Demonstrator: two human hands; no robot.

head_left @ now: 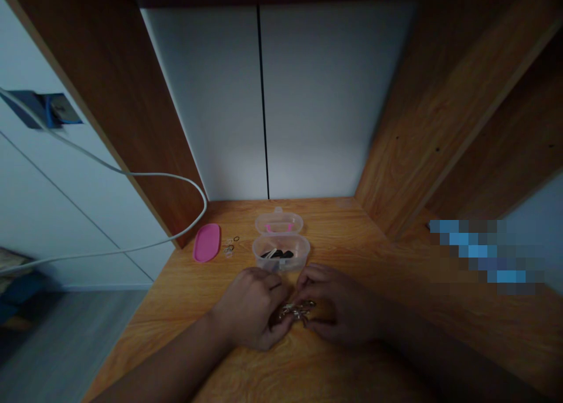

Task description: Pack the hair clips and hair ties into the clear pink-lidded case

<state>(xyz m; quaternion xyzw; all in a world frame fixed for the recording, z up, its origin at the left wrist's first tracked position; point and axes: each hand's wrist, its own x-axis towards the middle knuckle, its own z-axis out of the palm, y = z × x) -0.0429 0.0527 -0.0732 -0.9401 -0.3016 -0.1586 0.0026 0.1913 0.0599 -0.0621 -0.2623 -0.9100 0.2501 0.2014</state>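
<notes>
My left hand (259,306) rests on the wooden desk with its fingers and thumb curled around the left side of a small heap of shiny rings (297,311). From the other side my right hand (338,306) closes on the same heap, fingers bent and thumb low. Fingertips of both hands touch the rings, and part of the heap is hidden by them. Just beyond the hands stands a clear plastic box (303,247) with its lid (280,215) swung back. Black pieces (287,254) and a pale slim piece lie inside it.
A pink oval lid or tray (206,243) lies at the desk's left edge. Beside it are several small rings (229,249), some clear, some dark. A white cable (193,183) loops over the left side. Wooden panels and a white back wall (308,98) enclose the desk.
</notes>
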